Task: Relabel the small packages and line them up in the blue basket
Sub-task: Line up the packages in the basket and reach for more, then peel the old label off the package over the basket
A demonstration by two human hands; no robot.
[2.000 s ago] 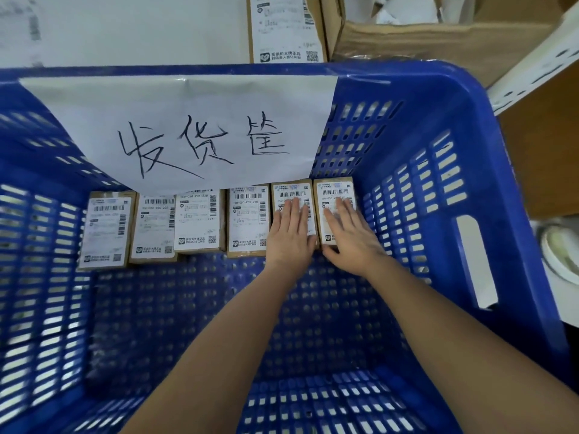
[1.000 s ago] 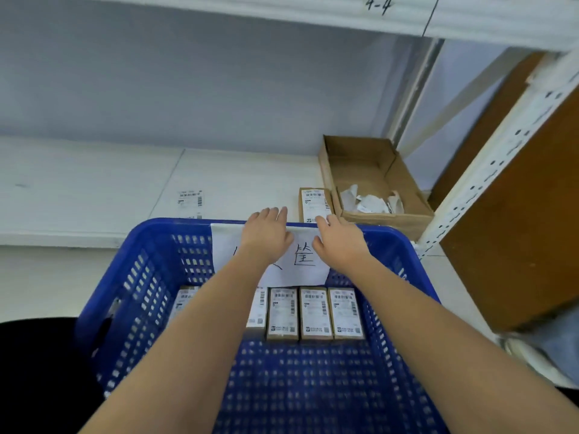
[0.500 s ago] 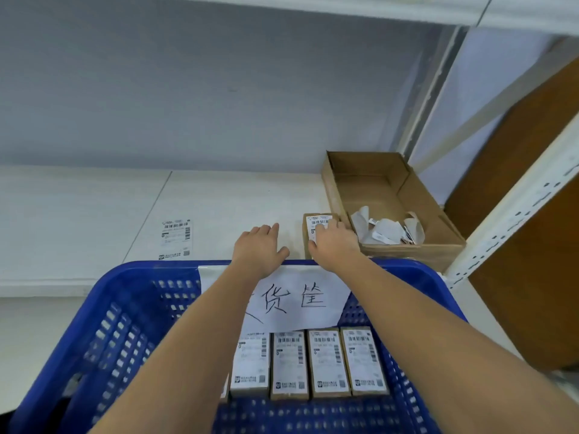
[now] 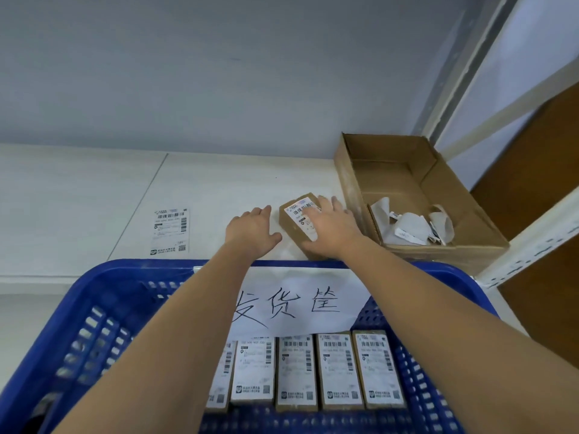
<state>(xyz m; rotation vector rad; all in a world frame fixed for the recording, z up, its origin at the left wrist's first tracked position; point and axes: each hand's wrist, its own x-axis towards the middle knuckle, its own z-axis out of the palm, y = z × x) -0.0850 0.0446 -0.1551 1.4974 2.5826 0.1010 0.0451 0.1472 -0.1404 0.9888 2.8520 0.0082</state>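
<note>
Right hand (image 4: 333,228) lies on top of one small brown cardboard package (image 4: 297,225) on the white shelf (image 4: 94,195), fingers spread over its white label, thumb against its near edge. Left hand (image 4: 252,230) hovers just left of that package, fingers straight and relaxed, holding nothing.

One large blue slotted plastic basket (image 4: 103,296) fills the near scene, a white handwritten paper sign (image 4: 300,300) hanging on its far wall. Five labelled packages (image 4: 336,369) show in a side-by-side row below the sign; the left arm hides any further left.

One open brown cardboard box (image 4: 404,189) holding crumpled white label backings (image 4: 410,225) sits far right, just beside the package. One loose white shipping label (image 4: 170,230) lies flat to the left, with bare shelf around it.
</note>
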